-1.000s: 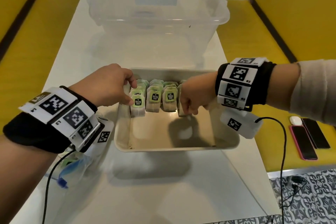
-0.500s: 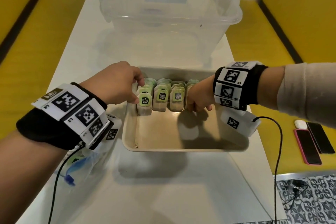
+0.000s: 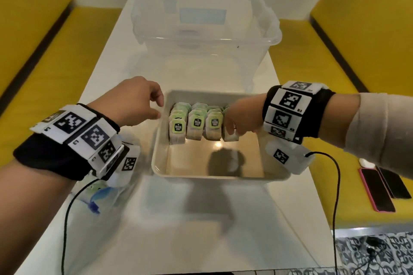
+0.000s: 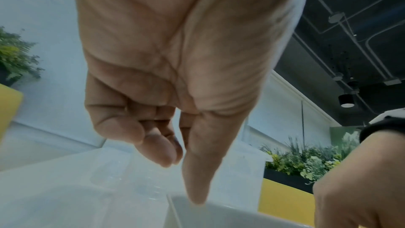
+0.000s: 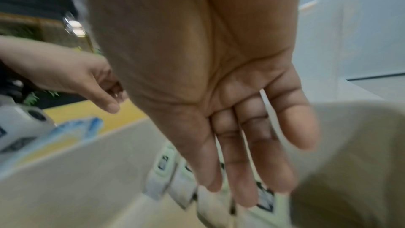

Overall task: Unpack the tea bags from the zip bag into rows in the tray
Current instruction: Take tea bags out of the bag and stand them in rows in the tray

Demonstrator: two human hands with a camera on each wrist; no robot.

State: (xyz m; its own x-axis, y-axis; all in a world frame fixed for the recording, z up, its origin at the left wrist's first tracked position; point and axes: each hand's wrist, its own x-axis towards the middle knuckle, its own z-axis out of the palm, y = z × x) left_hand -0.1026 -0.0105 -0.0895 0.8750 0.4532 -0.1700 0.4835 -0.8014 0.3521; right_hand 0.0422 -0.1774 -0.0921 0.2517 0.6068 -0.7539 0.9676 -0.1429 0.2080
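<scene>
The beige tray [image 3: 221,177] sits mid-table with several rows of green-labelled tea bags [image 3: 196,125] standing upright against its far wall. My left hand [image 3: 157,108] hovers just outside the tray's left rim, fingers loosely curled and holding nothing; the left wrist view shows the same empty hand [image 4: 175,153] above the tray corner [image 4: 219,214]. My right hand [image 3: 237,123] rests against the rightmost row. In the right wrist view its fingers [image 5: 252,171] are straight over the tea bags [image 5: 162,171]. The clear zip bag [image 3: 98,196] with a blue slider lies under my left wrist.
A large clear plastic bin [image 3: 201,35] stands directly behind the tray. Yellow benches flank the white table, and two phones [image 3: 380,187] lie on the right bench. A black cable [image 3: 337,185] hangs from my right wrist over the table's right edge.
My left hand has let go of the leftmost row of tea bags and drawn back left, off the tray. The right hand stays at the rightmost row.
</scene>
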